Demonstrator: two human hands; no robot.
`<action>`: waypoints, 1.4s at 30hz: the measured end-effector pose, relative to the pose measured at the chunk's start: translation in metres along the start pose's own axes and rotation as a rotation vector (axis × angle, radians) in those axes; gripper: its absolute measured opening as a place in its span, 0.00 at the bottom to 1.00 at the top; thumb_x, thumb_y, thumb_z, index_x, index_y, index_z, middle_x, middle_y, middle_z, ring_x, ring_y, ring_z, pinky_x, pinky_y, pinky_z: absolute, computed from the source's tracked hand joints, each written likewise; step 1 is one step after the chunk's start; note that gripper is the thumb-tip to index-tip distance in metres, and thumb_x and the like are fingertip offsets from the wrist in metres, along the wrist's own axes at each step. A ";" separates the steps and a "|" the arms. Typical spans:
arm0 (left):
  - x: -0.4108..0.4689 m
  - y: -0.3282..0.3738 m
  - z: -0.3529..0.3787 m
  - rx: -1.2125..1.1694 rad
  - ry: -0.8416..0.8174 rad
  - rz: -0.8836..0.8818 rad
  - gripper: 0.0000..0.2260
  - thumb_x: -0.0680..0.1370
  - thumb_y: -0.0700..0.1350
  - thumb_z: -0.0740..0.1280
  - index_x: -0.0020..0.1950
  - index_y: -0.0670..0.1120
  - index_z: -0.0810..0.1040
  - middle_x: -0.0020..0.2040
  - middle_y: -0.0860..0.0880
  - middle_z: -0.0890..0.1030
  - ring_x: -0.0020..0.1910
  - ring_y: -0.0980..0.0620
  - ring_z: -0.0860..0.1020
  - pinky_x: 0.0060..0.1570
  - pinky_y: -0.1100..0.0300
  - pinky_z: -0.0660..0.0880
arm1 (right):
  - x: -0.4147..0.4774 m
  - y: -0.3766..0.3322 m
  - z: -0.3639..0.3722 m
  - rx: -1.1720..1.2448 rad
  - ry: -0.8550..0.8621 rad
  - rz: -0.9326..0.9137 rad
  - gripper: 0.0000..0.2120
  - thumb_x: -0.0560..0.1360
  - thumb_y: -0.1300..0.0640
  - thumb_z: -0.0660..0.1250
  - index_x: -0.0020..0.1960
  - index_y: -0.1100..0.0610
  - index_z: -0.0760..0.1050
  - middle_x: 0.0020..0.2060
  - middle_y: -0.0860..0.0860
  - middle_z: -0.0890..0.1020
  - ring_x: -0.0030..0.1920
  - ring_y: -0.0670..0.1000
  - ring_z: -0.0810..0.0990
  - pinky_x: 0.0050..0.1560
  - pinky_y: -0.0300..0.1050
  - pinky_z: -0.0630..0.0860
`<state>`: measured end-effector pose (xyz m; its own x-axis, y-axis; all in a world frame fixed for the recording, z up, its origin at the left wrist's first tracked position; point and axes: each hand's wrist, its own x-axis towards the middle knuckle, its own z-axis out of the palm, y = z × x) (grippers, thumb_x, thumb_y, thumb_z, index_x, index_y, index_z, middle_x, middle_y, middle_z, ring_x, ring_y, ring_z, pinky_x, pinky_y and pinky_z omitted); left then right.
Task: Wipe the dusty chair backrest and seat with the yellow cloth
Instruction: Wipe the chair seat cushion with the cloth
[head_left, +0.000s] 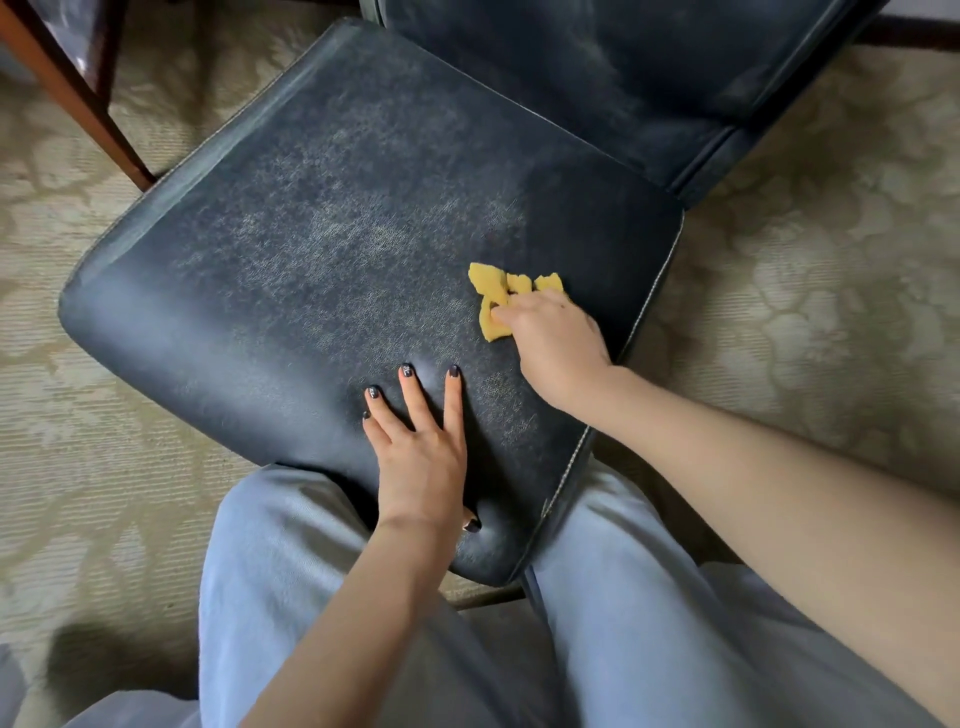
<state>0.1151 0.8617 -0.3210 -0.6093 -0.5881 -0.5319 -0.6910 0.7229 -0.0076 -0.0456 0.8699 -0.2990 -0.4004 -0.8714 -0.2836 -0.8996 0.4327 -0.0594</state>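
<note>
A dark leather chair fills the view. Its seat (291, 249) carries a pale film of dust across the middle, and its backrest (613, 78) rises at the top right with dusty streaks. My right hand (556, 348) grips the crumpled yellow cloth (498, 296) and holds it against the right part of the seat. A darker band of leather lies behind the cloth toward the backrest. My left hand (423, 447) lies flat on the front of the seat, fingers spread and straight, thumb over the front edge.
A brown wooden furniture leg (78, 98) stands at the top left beside the chair. Patterned beige carpet (810, 260) surrounds the chair. My legs in light blue trousers (649, 623) stand against the seat's front corner.
</note>
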 end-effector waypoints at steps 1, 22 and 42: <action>0.000 0.000 0.000 0.002 0.001 -0.001 0.62 0.64 0.63 0.73 0.73 0.43 0.27 0.74 0.29 0.40 0.70 0.24 0.49 0.69 0.37 0.54 | -0.007 -0.002 0.001 -0.012 -0.015 -0.012 0.16 0.79 0.63 0.53 0.63 0.55 0.72 0.61 0.52 0.73 0.64 0.55 0.67 0.55 0.50 0.70; 0.001 -0.001 0.002 -0.007 0.013 0.009 0.61 0.65 0.63 0.73 0.73 0.42 0.28 0.74 0.30 0.39 0.71 0.24 0.48 0.70 0.38 0.53 | -0.076 0.002 0.035 0.032 0.213 -0.243 0.17 0.72 0.57 0.57 0.43 0.51 0.85 0.48 0.50 0.85 0.48 0.54 0.83 0.53 0.48 0.78; 0.002 0.000 0.004 -0.052 0.032 0.011 0.62 0.64 0.62 0.73 0.70 0.44 0.24 0.74 0.30 0.38 0.71 0.24 0.47 0.70 0.38 0.52 | 0.048 0.003 -0.019 0.016 -0.009 0.196 0.16 0.83 0.58 0.54 0.68 0.54 0.72 0.63 0.58 0.75 0.63 0.61 0.73 0.57 0.54 0.72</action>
<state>0.1154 0.8614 -0.3254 -0.6287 -0.5921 -0.5041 -0.7028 0.7102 0.0422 -0.0710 0.8252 -0.2941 -0.5658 -0.7682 -0.2996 -0.8018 0.5974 -0.0177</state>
